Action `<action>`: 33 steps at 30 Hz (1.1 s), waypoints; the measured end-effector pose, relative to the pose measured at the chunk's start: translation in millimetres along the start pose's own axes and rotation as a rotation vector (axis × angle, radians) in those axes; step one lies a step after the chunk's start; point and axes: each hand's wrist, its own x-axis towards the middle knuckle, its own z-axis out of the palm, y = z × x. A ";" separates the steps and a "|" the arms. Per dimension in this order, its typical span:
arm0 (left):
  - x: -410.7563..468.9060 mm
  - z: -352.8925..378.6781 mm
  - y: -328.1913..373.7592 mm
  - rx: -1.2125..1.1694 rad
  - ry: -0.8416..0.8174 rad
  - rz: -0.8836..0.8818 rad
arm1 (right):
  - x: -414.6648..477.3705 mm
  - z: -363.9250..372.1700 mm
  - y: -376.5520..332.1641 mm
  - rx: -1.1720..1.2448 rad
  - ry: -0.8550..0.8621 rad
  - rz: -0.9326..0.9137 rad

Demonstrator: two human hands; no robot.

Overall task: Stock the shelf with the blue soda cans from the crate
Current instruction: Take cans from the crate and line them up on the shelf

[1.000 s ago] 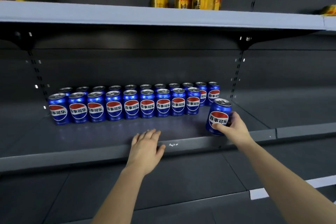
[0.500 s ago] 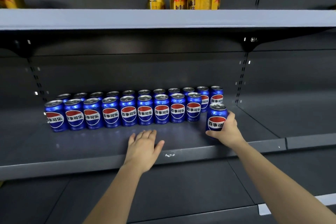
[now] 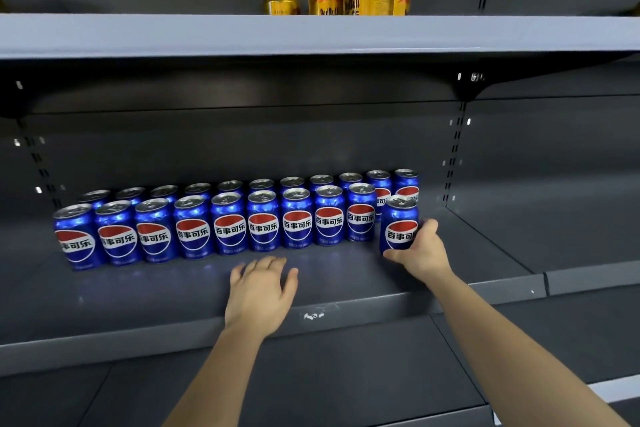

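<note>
The grey shelf [image 3: 104, 315] already carried two rows of blue cans running 9 o'clock to 3 o'clock: a back row [image 3: 292, 181] of eleven, a front row [image 3: 228, 224] of nine. The left hand [image 3: 259, 291] was spread flat, fingers loose, over the shelf at the front row's 6 o'clock, holding nothing. The right hand [image 3: 424, 251] gripped a tenth can [image 3: 398, 222], upright, just beside that row's 3 o'clock end. With it placed, the front row would likely need one more to match the back; the crate was out of view
</note>
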 end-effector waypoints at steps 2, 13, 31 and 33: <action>-1.0 1.6 0.2 -0.013 0.062 0.006 | 4.9 2.8 -0.8 -0.007 0.005 0.006; -3.5 5.4 -1.4 0.021 0.159 -0.010 | 27.4 23.4 0.8 -0.098 0.049 0.035; -1.5 11.8 -4.1 0.036 0.197 -0.037 | 45.4 32.0 6.4 0.075 0.140 0.016; -1.9 11.8 -4.7 0.034 0.195 -0.042 | 46.5 33.1 7.6 0.128 0.118 0.023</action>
